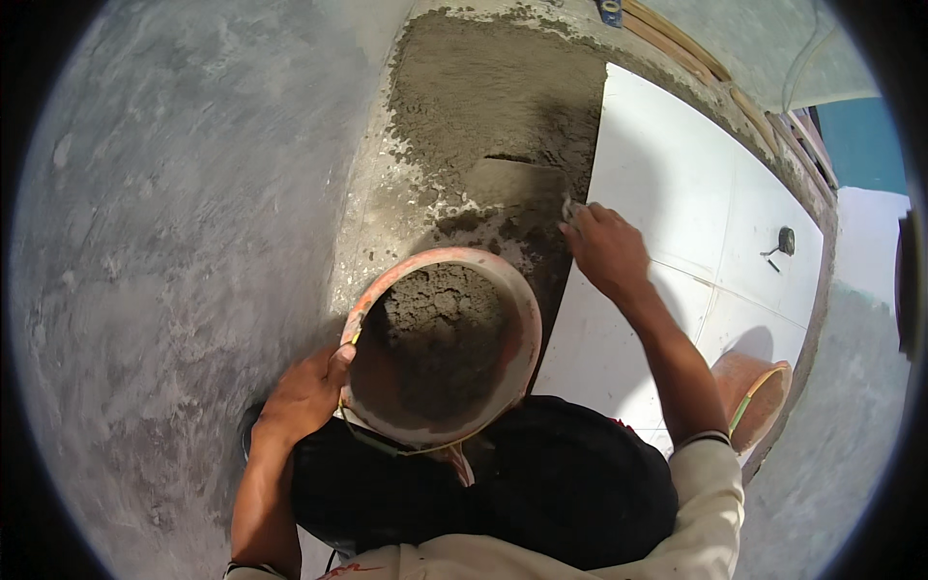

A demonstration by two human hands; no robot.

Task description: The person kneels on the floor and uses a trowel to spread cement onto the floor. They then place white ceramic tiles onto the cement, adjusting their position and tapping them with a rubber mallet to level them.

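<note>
An orange bucket (pixel 535 338) with a mortar-smeared rim stands in front of my knees, with grey wet mortar (pixel 440 302) inside. My left hand (pixel 302 394) is closed on the left side of its rim, thumb over the edge. Beyond the bucket, my right hand (pixel 609 249) grips a trowel (pixel 522 182) by its handle. The trowel's flat blade is coated in mortar and hard to tell from the mortar around it. It lies over the near part of a spread mortar bed (pixel 483 72), which has a rough, patchy near edge.
White floor tiles (pixel 677 126) lie right of the mortar, with a small dark object (pixel 786 241) on them. A second orange bucket (pixel 759 401) lies tipped at the right. Wooden strips (pixel 677 43) run along the far right edge. A grey wall (pixel 174 242) borders the left.
</note>
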